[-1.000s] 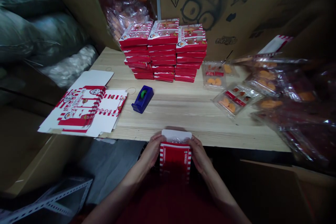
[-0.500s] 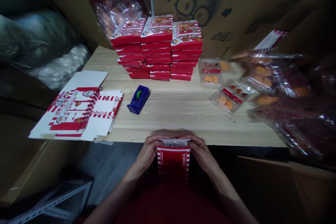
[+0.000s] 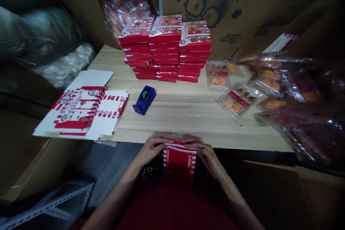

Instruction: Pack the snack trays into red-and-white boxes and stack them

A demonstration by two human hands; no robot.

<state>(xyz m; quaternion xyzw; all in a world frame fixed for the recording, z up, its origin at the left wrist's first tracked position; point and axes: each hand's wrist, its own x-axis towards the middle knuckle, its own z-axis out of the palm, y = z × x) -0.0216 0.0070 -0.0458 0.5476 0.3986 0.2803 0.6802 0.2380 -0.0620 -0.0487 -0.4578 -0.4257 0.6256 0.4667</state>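
Note:
A red box with white-striped sides (image 3: 179, 163) stands upright at the table's front edge, close to my body. My left hand (image 3: 154, 148) grips its upper left corner, fingers laid along the top flap. On the other side my right hand (image 3: 202, 150) holds the upper right corner, its fingers also across the top. The flap is folded down, so the inside of the box is hidden. The lower end of the box fades into shadow against my dark red clothing.
Stacked red boxes (image 3: 165, 48) rise at the back of the wooden table (image 3: 172, 111). A blue tape dispenser (image 3: 145, 100) sits left of centre, near flat printed cartons (image 3: 81, 109). Clear packs with orange pieces (image 3: 239, 100) lie to the right. A large cardboard box (image 3: 229, 3) stands behind.
The box's open top is now covered by its flap, with the fingers of both hands moved inward over it. The whole view has shifted slightly.

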